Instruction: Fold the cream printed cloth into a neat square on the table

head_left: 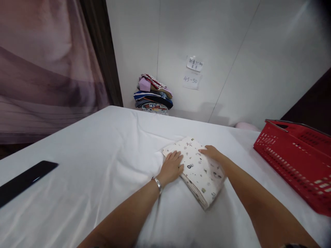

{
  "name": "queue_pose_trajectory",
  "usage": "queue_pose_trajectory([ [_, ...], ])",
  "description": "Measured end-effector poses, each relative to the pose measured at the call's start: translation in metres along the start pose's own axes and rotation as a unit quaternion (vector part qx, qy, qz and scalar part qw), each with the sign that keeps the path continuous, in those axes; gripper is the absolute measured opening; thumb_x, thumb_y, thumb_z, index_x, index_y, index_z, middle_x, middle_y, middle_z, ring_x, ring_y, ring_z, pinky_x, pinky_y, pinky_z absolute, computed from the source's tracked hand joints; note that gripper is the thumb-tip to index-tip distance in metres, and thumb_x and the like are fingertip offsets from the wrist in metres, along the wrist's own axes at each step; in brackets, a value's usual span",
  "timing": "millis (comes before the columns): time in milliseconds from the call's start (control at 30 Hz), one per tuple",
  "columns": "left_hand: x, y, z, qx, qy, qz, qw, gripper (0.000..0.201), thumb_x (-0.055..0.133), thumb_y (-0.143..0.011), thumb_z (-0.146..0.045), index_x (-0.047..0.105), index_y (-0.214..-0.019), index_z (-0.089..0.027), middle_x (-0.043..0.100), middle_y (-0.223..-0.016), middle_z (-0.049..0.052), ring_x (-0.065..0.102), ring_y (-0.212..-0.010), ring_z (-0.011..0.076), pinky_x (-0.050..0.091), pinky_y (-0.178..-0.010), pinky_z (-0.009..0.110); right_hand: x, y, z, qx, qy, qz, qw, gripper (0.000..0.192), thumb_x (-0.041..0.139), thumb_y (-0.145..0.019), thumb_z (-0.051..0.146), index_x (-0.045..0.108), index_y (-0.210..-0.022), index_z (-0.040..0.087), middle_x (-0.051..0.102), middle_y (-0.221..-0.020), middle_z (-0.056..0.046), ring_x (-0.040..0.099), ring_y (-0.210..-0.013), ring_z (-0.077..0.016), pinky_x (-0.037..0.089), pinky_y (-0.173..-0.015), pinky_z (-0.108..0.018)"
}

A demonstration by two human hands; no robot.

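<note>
Head view: wall note (190,81) reads "45-50".

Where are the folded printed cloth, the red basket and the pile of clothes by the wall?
folded printed cloth (199,172), head view, bare middle between the hands
red basket (297,162), head view, slotted near side wall
pile of clothes (153,93), head view, middle of the stack
</note>
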State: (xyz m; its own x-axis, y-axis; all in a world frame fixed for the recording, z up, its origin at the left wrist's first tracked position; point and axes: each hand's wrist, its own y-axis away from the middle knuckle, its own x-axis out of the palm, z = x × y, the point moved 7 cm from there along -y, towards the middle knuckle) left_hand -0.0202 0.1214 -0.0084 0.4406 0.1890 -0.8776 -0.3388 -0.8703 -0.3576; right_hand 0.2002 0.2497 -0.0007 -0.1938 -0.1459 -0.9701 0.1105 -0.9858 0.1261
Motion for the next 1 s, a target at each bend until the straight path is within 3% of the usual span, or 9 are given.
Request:
queue_pose_trajectory([
  [200, -0.003, 0.0, -0.001, 0.025, 0.016, -0.016, 0.999, 0.047, 0.04, -0.091, -0.046, 0.046, -0.13, -0.021, 0.04, -0.143, 0.008, 0.03, -0.134, 0.0254, 0.025, -0.109, 0.045, -0.019, -0.024, 0.017, -0.029, 0.006, -0.051, 0.998, 0.057, 0.047, -0.082, 0.057, 0.054, -0.123, 0.017, 0.057, -0.124, -0.012, 0.053, -0.111, -0.0263, 0.04, -0.087, -0.032],
  [333, 0.0, -0.001, 0.001, 0.025, 0.004, -0.004, 1.0, 0.047, 0.043, -0.09, -0.045, 0.045, -0.131, -0.021, 0.039, -0.143, 0.008, 0.029, -0.134, 0.0258, 0.025, -0.109, 0.045, -0.009, -0.032, 0.033, -0.033, 0.02, -0.053, 0.998, 0.04, 0.047, -0.087, 0.04, 0.058, -0.116, 0.015, 0.059, -0.12, -0.014, 0.054, -0.108, -0.0265, 0.04, -0.087, -0.034],
  [433, 0.0, -0.001, 0.002, 0.026, 0.003, -0.002, 1.0, 0.047, 0.044, -0.09, -0.045, 0.045, -0.131, -0.021, 0.041, -0.142, 0.007, 0.03, -0.134, 0.026, 0.025, -0.11, 0.045, -0.003, -0.024, 0.046, -0.039, 0.025, -0.074, 0.996, 0.039, 0.04, -0.09, 0.029, 0.053, -0.124, 0.014, 0.052, -0.131, -0.015, 0.046, -0.119, -0.027, 0.036, -0.096, -0.038],
  [567, -0.001, -0.001, 0.001, 0.025, 0.013, 0.0, 1.0, 0.047, 0.045, -0.089, -0.044, 0.046, -0.131, -0.021, 0.042, -0.142, 0.007, 0.03, -0.134, 0.0248, 0.023, -0.11, 0.044, 0.004, 0.012, 0.073, -0.105, 0.015, -0.111, 0.988, 0.047, 0.04, -0.09, 0.03, 0.043, -0.134, 0.016, 0.037, -0.144, -0.012, 0.029, -0.134, -0.0235, 0.023, -0.108, -0.038],
  [700, -0.006, -0.001, 0.002, 0.021, 0.039, -0.007, 0.999, 0.046, 0.048, -0.088, -0.038, 0.047, -0.131, -0.023, 0.045, -0.14, 0.006, 0.033, -0.132, 0.0232, 0.023, -0.11, 0.043, 0.026, 0.073, 0.104, -0.229, -0.019, -0.073, 0.97, 0.045, 0.042, -0.088, 0.035, 0.049, -0.13, 0.02, 0.046, -0.139, -0.009, 0.039, -0.129, -0.0228, 0.03, -0.106, -0.04],
  [733, -0.008, -0.002, 0.002, 0.019, 0.046, -0.011, 0.999, 0.044, 0.048, -0.087, -0.036, 0.048, -0.129, -0.024, 0.047, -0.138, 0.005, 0.035, -0.131, 0.0227, 0.024, -0.11, 0.043, 0.033, 0.088, 0.109, -0.248, -0.015, -0.054, 0.967, 0.048, 0.041, -0.088, 0.036, 0.046, -0.133, 0.021, 0.041, -0.143, -0.01, 0.035, -0.132, -0.0238, 0.029, -0.106, -0.043],
  [867, -0.014, -0.005, 0.007, 0.011, 0.063, -0.03, 0.997, 0.033, 0.048, -0.085, -0.027, 0.059, -0.116, -0.023, 0.057, -0.127, 0.004, 0.044, -0.124, 0.02, 0.028, -0.107, 0.04, 0.05, 0.134, 0.111, -0.251, 0.019, -0.011, 0.968, 0.055, 0.039, -0.088, 0.03, 0.034, -0.141, 0.019, 0.029, -0.149, -0.009, 0.024, -0.138, -0.0232, 0.021, -0.11, -0.047],
  [1000, -0.024, -0.008, 0.022, -0.028, 0.064, -0.058, 0.996, 0.026, 0.042, -0.09, -0.028, 0.067, -0.098, -0.026, 0.064, -0.116, 0.0, 0.05, -0.116, 0.0186, 0.028, -0.105, 0.042, 0.056, 0.158, 0.104, -0.26, 0.055, -0.039, 0.963, 0.056, 0.038, -0.087, 0.022, 0.032, -0.142, 0.016, 0.026, -0.15, -0.008, 0.021, -0.138, -0.0222, 0.021, -0.111, -0.044],
])
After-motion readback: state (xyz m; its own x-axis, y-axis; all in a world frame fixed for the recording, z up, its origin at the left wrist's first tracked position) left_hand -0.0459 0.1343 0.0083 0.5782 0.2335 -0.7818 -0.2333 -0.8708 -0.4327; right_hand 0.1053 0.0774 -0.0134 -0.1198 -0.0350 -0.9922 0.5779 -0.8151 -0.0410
